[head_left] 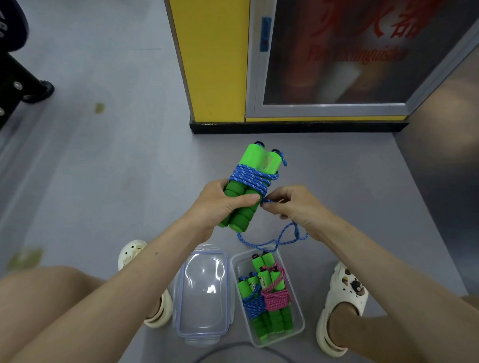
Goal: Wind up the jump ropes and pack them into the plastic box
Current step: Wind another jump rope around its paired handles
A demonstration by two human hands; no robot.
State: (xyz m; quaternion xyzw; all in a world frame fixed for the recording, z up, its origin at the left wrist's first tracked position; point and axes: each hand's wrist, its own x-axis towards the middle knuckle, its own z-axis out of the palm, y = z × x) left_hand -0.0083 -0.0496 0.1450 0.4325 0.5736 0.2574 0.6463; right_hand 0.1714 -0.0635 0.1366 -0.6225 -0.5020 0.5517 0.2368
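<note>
My left hand (222, 202) grips a pair of green jump-rope handles (249, 181) held together above the floor, with blue rope (250, 178) coiled around their middle. Just to the right of the handles, my right hand (291, 206) pinches the loose blue rope. The rope's free tail (278, 238) hangs in a loop below that hand. On the floor between my feet stands the clear plastic box (297, 309). It holds two wound ropes with green handles, one blue (253, 303) and one pink (276, 298).
The box's clear lid (203, 294) lies on the floor left of the box. My white clogs (343, 305) flank both. A yellow pillar (212, 57) and a fire-extinguisher cabinet (337, 55) stand ahead. Black equipment (9, 80) sits at the far left.
</note>
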